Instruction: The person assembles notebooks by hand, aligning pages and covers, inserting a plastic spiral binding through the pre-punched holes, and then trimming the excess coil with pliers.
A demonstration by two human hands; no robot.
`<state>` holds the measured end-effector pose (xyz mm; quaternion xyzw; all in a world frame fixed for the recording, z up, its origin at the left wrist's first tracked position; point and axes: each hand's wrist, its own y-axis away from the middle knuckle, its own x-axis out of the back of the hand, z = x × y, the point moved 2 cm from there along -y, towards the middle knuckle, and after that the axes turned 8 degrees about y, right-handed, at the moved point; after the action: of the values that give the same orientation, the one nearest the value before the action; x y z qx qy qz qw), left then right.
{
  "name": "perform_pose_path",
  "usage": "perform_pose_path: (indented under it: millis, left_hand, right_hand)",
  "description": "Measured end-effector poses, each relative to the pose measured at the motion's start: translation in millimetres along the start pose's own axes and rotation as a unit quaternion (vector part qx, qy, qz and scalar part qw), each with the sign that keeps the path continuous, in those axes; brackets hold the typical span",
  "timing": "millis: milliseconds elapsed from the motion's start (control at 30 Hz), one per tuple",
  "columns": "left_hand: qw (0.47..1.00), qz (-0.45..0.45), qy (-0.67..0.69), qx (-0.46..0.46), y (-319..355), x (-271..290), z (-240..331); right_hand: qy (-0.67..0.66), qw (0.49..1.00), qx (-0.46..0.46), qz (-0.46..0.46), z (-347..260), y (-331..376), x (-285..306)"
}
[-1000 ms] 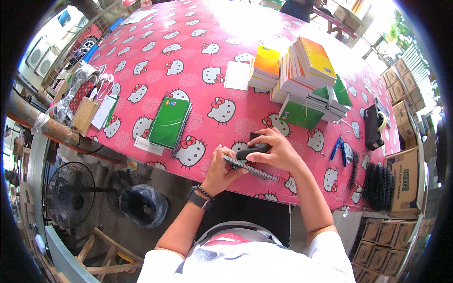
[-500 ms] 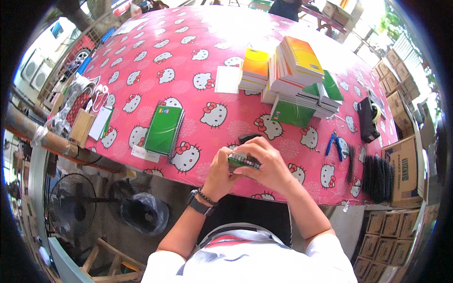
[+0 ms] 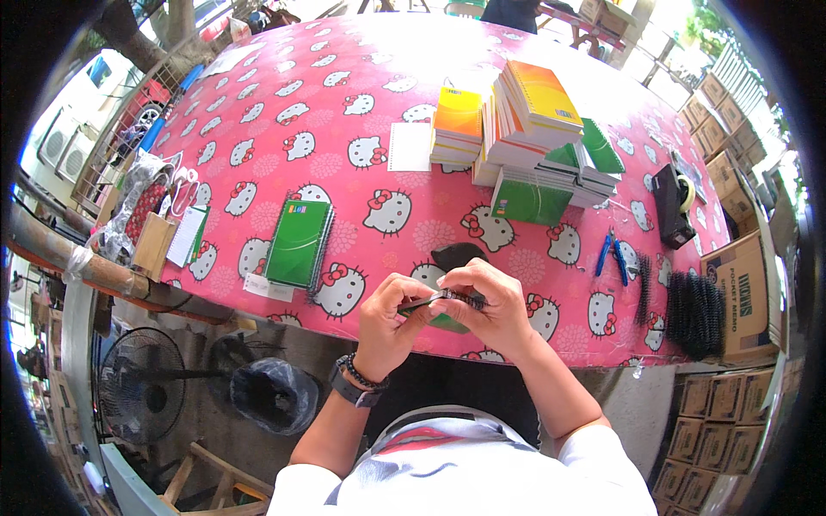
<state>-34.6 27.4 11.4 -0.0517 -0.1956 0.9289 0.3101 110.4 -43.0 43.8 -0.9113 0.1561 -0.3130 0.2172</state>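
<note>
Lifted off the bench (image 3: 284, 95) now, edge-on between both hands. Left hand (image 3: 389, 320) pinching the notebook (image 3: 430, 303) at its 9 o'clock end, right hand (image 3: 489, 307) gripping the 3 o'clock end by the coil; long axis left-right, equally near both.

Both hands (image 3: 443, 314) mostly hid the thin green spiral-bound notebook (image 3: 447, 322); its black wire binding (image 3: 460, 298) was too small to make out.

Bright daylight, glare washing the far top; fisheye edges bend, corners black, perhaps slightly soft.
</note>
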Motion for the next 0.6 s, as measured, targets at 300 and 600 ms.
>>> perform_pose_path:
  millis: [300,600]
  left_hand:
    - [0.999,0.028,0.004,0.018,5.7,1.1,1.3]
    - [0.990,0.080,0.062,0.099,8.3,4.0,-0.7]
  right_hand:
    - [0.005,0.998,-0.010,-0.056,1.3,-3.8,3.9]
    - [0.017,0.999,-0.004,-0.038,-7.8,-5.4,-4.9]
